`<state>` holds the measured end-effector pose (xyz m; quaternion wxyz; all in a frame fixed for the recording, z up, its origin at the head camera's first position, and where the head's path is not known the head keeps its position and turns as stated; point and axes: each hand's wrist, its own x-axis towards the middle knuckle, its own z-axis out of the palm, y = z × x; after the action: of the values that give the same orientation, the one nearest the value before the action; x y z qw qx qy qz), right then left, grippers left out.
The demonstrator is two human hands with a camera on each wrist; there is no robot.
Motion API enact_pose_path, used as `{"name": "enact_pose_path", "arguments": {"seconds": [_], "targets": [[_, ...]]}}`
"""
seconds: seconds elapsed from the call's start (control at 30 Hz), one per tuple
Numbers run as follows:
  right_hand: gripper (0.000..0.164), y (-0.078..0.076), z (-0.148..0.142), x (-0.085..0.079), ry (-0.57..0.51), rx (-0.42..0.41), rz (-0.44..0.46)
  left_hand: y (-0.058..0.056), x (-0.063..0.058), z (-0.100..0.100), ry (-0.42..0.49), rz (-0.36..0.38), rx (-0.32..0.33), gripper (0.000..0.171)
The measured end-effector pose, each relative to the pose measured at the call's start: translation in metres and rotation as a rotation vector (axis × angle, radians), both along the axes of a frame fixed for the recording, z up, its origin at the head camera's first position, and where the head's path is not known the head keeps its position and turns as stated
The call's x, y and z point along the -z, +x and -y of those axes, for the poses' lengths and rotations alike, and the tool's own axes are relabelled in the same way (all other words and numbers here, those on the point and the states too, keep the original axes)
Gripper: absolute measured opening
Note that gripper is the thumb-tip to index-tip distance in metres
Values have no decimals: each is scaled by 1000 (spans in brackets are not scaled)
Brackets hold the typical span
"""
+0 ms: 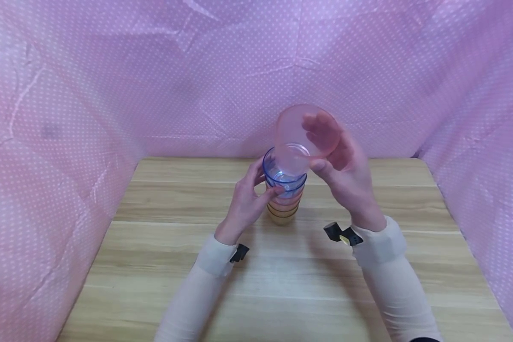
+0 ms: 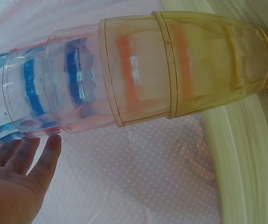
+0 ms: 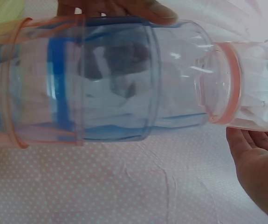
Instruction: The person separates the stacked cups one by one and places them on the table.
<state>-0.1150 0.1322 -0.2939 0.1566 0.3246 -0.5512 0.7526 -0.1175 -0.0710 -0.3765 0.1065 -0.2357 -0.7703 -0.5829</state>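
A stack of nested see-through plastic cups stands upright on the table: yellow cups (image 2: 208, 65) at the bottom, pink ones (image 2: 80, 112) above, blue cups (image 3: 115, 84) at the top. My left hand (image 1: 247, 202) holds the stack near its top, the thumb on the near side and fingers behind. In my right hand (image 1: 352, 183) is a pink cup (image 1: 295, 123), gripped by its side with the mouth up and slightly tilted. Its base is at the mouth of the uppermost blue cup; how far inside, I cannot tell.
The wooden table (image 1: 256, 304) extends around the stack on all sides. Pink dotted cloth (image 1: 196, 85) hangs behind the table and along both sides. A small black camera (image 1: 342, 233) is strapped to the right wrist.
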Motion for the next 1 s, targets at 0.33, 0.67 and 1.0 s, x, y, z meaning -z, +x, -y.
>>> {"name": "enact_pose_path", "arguments": {"seconds": [0.33, 0.67, 1.0], "targets": [[79, 5, -15, -7, -88, 44, 1, -5, 0, 2, -19, -1, -5, 74], [80, 9, -35, 4, -146, 85, 19, -6, 1, 1, -20, 4, -2, 75], [76, 15, -50, 22, -136, 99, 27, -8, 5, 4, 3, -26, 29, 76]]}}
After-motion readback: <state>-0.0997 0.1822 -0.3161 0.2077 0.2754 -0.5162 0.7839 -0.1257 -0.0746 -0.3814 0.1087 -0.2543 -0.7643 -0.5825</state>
